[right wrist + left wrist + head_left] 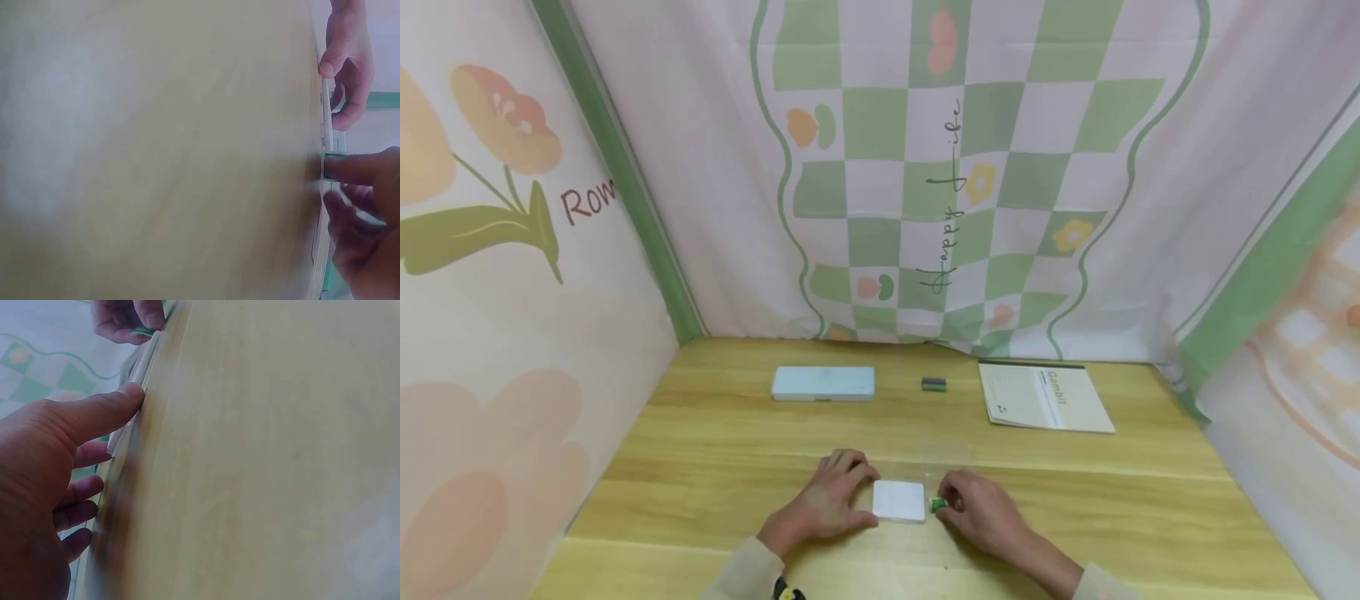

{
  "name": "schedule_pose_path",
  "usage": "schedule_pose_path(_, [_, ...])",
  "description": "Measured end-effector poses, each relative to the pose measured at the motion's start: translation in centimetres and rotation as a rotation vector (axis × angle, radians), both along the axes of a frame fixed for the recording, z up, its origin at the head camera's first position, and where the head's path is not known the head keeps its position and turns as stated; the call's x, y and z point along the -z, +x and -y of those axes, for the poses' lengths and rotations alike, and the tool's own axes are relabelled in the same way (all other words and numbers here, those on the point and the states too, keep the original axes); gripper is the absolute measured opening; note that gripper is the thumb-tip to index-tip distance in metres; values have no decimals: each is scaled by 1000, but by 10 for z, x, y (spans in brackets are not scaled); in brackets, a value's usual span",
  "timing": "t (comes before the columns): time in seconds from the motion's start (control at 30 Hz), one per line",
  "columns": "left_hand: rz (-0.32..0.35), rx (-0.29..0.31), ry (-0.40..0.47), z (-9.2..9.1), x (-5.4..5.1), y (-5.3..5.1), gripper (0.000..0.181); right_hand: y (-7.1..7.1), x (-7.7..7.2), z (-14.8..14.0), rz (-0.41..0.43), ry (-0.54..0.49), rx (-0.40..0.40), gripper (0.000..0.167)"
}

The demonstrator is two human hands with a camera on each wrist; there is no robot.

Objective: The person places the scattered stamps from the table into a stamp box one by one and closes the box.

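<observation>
Our left hand [835, 498] pinches the white slab [898, 501] at its nine o'clock edge; our right hand [988, 512] pinches a green piece [937, 505] at three. Both seem light; edges suit fingers.

White slab [898, 501], rounded corners, lying flat on table [700, 467], small green piece [937, 504] just beside its right edge

At your twelve o'clock, the back curtain [880, 192] reads "Happy Life", the script running upward. At your two o'clock, the notebook [1018, 397] says "Gambit"; its smaller print is illegible. At your ten o'clock, the left curtain [512, 325] shows "Ro" and a third letter, unclear.
</observation>
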State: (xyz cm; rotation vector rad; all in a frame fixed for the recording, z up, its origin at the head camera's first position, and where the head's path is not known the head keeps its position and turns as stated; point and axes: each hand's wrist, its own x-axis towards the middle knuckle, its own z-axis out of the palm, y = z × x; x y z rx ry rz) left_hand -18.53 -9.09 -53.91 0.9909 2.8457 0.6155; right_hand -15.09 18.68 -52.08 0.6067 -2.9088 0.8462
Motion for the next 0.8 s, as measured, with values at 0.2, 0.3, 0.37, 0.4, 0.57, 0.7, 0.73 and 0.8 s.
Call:
schedule_pose_path(0.2, [-7,3,10,0,-1,0,58,1,-1,-3,80,-187,-91,19])
schedule_pose_path(0.3, [-8,7,10,0,-2,0,58,0,-4,-4,18,-237,-118,13])
schedule_pose_path(0.37, [-7,7,14,0,-2,0,57,0,-7,-4,-22,-263,-118,11])
schedule_pose_path(0.4, [-7,6,16,0,-2,0,57,-1,-8,-4,-40,-274,-115,11])
schedule_pose_path(0.57, [5,-1,12,0,-2,0,57,-6,-15,-1,-34,-303,-75,12])
schedule_pose_path(0.7, [-2,-2,2,0,-1,0,58,-10,-18,6,19,-315,-58,10])
schedule_pose_path(0.73, [-5,-2,3,0,-1,0,58,-11,-18,9,35,-324,-60,10])
schedule_pose_path(0.8, [-11,-1,5,0,-1,1,58,-12,-19,13,68,-343,-64,6])
